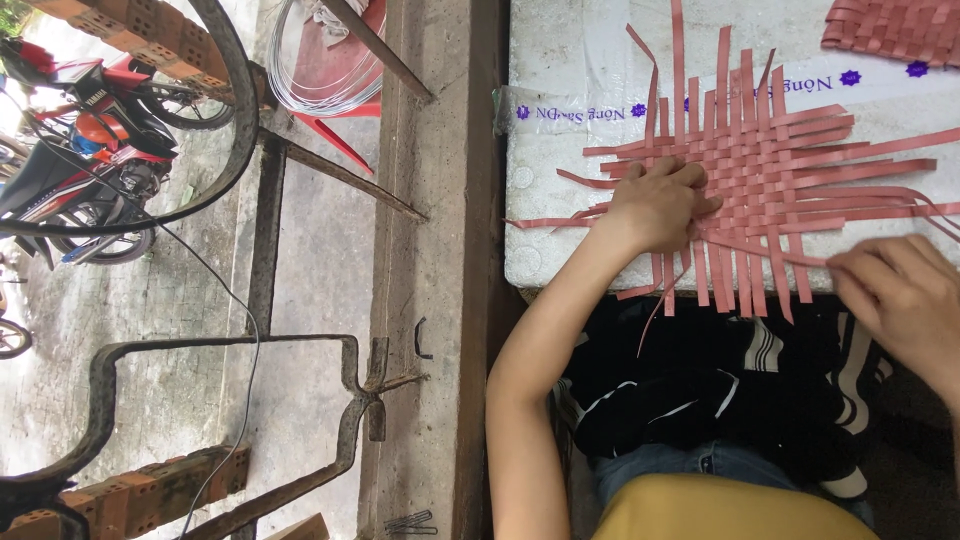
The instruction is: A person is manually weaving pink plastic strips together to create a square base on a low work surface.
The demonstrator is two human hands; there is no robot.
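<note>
Left hand (660, 205) lies flat, fingers spread, pressing the pink woven mat (765, 165) onto the white foam box (560, 240). Right hand (900, 290) pinches one loose strip (760, 250) at the mat's near edge. If the pressing hand lifts, the weave may slide apart; a hard pull could kink the strip. Another woven piece (890, 28) is cut off at the top corner, and the right fingertips are hard to make out.
</note>
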